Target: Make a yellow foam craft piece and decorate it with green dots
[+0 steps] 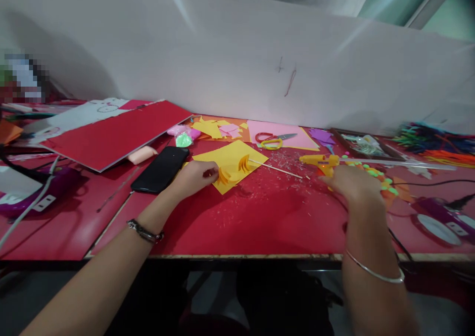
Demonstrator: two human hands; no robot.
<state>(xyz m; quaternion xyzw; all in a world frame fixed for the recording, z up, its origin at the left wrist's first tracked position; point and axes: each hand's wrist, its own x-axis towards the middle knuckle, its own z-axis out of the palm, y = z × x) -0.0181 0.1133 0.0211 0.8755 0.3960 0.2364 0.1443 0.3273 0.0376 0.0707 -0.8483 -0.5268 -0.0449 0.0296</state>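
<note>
My left hand point(198, 175) has its fingers curled in a pinch at the edge of a fringed, curled yellow paper piece point(224, 176). Beneath is a flat yellow paper sheet point(208, 153). A second curled yellow piece point(244, 164) sits at the end of a thin pale stick point(278, 169) slanting across the sheet and the table. On the right, my right hand point(354, 183) is closed at the handle of a yellow glue gun point(319, 162), its nozzle pointing left. A long clear glue stick point(415, 165) runs out of its back. The palm hides part of the handle.
A black phone point(161, 169) lies beside my left wrist. Red and yellow scissors point(272, 140) rest on pink paper point(297, 140). A red board point(122, 133) leans at the left. Purple power strips point(445, 216) with cords, pom-poms point(374, 172) and pipe cleaners point(426, 135) occupy the right.
</note>
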